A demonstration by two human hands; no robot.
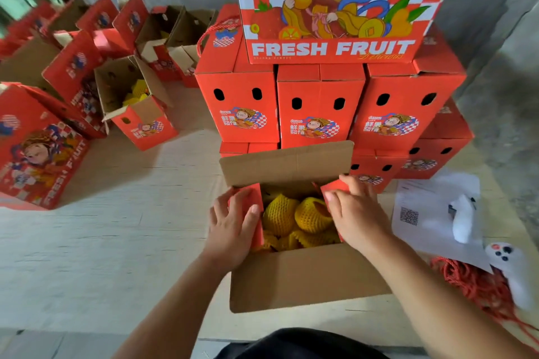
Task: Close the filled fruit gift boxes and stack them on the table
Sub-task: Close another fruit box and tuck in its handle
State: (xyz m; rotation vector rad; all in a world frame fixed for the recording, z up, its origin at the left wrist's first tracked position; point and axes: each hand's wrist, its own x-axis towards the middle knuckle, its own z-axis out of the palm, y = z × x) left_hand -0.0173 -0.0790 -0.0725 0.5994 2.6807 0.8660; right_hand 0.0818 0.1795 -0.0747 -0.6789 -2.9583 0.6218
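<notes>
Pale wood-grain table (102, 242) fills the lower part of the frame, with a rough grey wall behind it. At lower centre the left hand (233, 227) lies on the red left side flap (253, 207) of an open fruit gift box (306, 280), its thumb curled over the flap's inner edge so that it grips the card. The right hand (357, 216) holds the red right side flap (335, 188) the same way, fingers over the top and pressing inward. Between the two hands sit fruits in yellow foam netting (294, 218), filling the box close to the rim. The far long flap (287, 163) stands up and the near long flap hangs down toward the person.

Just behind, in the upper centre, closed boxes (320, 105) stand stacked in rows with one more on top. At the upper left more open boxes (131, 102) wait. Papers (431, 207) and red cord (478, 285) lie at the right edge.

Corrugated card should be stiff yet crease easily, so the flaps likely fold best pushed near their hinge lines. Filled, the box will probably be heavy; lifting from under both ends seems safer than by the flaps.
</notes>
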